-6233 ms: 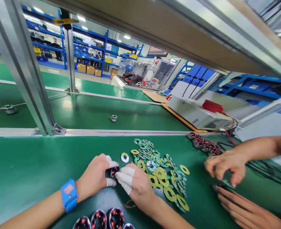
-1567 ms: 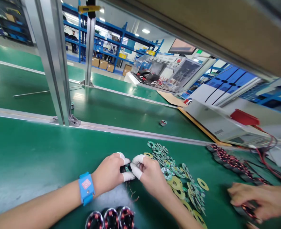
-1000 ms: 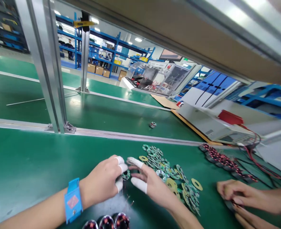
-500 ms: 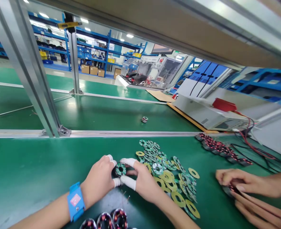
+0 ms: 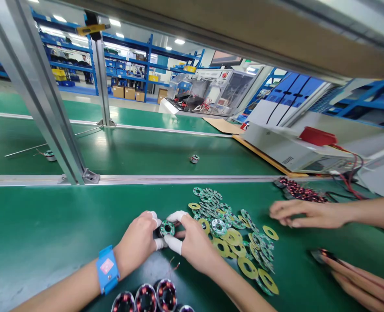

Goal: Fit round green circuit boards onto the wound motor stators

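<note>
- At the near edge of the green desk (image 5: 48, 225), a short row of copper-wound coils (image 5: 146, 299) lies with bare tops; no ring sits on any of them.
- Just beyond, the left hand (image 5: 136, 242), with a blue wrist strap (image 5: 107, 269), and the right hand (image 5: 195, 245) meet over a small round part (image 5: 167, 228) that stands on the desk between them.
- The fingers (image 5: 176, 215) of both hands, several in white covers, are closed on the part's sides. A green ring already sits flat on its top, and thin wire ends trail from it toward the person.
- To the right, touching the right hand, a loose pile of rings (image 5: 231, 234), green and yellow, is spread out unused, so many pieces look unfinished.
- Past the pile, a co-worker's hand (image 5: 305, 213) reaches in flat over the desk; that person's other hand (image 5: 357, 277) lies lower right, blurred.
- Behind it, a dark heap of coils (image 5: 300, 193) sits by the metal rail (image 5: 178, 178).
- Beyond the rail, two small round parts lie well apart on the belt (image 5: 139, 151), one (image 5: 195, 158) near the middle and one (image 5: 50, 155) far left.
</note>
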Demonstrator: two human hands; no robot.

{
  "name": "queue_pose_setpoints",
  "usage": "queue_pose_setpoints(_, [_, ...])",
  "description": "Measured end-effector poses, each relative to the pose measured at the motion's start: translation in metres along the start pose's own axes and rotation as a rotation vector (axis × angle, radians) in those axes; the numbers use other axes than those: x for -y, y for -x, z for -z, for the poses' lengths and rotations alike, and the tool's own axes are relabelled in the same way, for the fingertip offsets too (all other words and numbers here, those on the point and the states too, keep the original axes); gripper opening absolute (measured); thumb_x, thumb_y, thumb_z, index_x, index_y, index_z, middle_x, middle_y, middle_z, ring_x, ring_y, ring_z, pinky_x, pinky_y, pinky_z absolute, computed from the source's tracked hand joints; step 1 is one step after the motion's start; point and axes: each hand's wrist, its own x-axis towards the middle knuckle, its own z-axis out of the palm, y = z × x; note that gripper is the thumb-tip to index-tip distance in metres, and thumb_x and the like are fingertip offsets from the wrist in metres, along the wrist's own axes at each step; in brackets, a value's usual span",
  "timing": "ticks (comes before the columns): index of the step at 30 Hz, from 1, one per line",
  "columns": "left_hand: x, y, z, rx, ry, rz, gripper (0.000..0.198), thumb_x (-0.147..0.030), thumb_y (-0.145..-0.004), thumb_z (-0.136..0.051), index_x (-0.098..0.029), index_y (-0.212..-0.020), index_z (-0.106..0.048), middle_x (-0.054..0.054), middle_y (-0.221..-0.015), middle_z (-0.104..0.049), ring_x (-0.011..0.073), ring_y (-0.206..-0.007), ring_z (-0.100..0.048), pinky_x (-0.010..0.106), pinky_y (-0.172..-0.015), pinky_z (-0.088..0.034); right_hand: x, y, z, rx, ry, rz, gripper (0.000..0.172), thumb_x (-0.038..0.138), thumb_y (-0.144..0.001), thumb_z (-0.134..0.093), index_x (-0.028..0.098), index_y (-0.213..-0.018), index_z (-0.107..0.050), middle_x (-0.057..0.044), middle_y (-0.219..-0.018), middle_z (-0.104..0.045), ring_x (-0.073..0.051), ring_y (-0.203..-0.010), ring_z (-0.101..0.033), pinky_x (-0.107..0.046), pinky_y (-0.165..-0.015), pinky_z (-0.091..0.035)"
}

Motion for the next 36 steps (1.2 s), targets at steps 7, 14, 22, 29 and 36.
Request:
queue_pose_setpoints(7, [-0.004,0.008,0.009,-0.028,0.037,-0.003,0.021,-0.027,-0.071,-0.067,-0.014,-0.087,-0.063,0.007,-0.090,-0.057,0.0208,-0.084,-0.052,0.031,-0.077,-0.045,0.002,-0.001,-0.001,-0.003,0.024,0.024,0.019,0.017,-0.066,-0.060,0.018,-0.084,-0.058,-0.004,-0.086,-0.055,-0.018,-0.079,-0.056,-0.030,-0.064,-0.053])
queue_pose_setpoints(14, [-0.013,0.015,0.019,-0.005,-0.239,-0.404,0.018,-0.006,-0.083,-0.045,-0.015,-0.076,-0.059,0.005,-0.081,-0.057,0.0174,-0.076,-0.050,0.027,-0.069,-0.045,-0.011,0.002,0.001,0.060,-0.188,0.004,0.035,0.013,-0.065,-0.059,0.017,-0.099,-0.054,-0.007,-0.100,-0.055,-0.020,-0.092,-0.057,-0.035,-0.077,-0.053])
queue_pose_setpoints(22, [-0.004,0.016,0.004,-0.178,-0.248,-0.541,0.034,-0.013,-0.092,-0.031,-0.015,-0.069,-0.055,0.005,-0.073,-0.055,0.0179,-0.073,-0.047,0.030,-0.066,-0.042,-0.017,0.008,-0.004,-0.006,-0.187,0.061,0.031,0.010,-0.071,-0.051,0.019,-0.101,-0.055,-0.006,-0.100,-0.057,-0.018,-0.091,-0.058,-0.036,-0.083,-0.050])
queue_pose_setpoints(29, [-0.004,0.017,0.006,-0.130,-0.254,-0.492,0.037,-0.013,-0.092,-0.028,-0.015,-0.069,-0.055,0.005,-0.077,-0.056,0.0172,-0.076,-0.048,0.030,-0.071,-0.044,-0.016,0.009,-0.006,-0.025,-0.120,0.047,0.036,0.010,-0.068,-0.054,0.020,-0.103,-0.053,-0.006,-0.098,-0.058,-0.018,-0.086,-0.058,-0.035,-0.079,-0.051])
queue_pose_setpoints(36, [-0.006,0.022,0.003,-0.114,-0.271,-0.547,0.030,-0.011,-0.090,-0.033,-0.013,-0.079,-0.061,0.007,-0.084,-0.060,0.0220,-0.093,-0.051,0.035,-0.089,-0.044,-0.014,0.007,-0.003,-0.014,-0.099,0.049,0.040,0.010,-0.066,-0.053,0.019,-0.105,-0.054,-0.006,-0.099,-0.059,-0.018,-0.087,-0.058,-0.034,-0.078,-0.050])
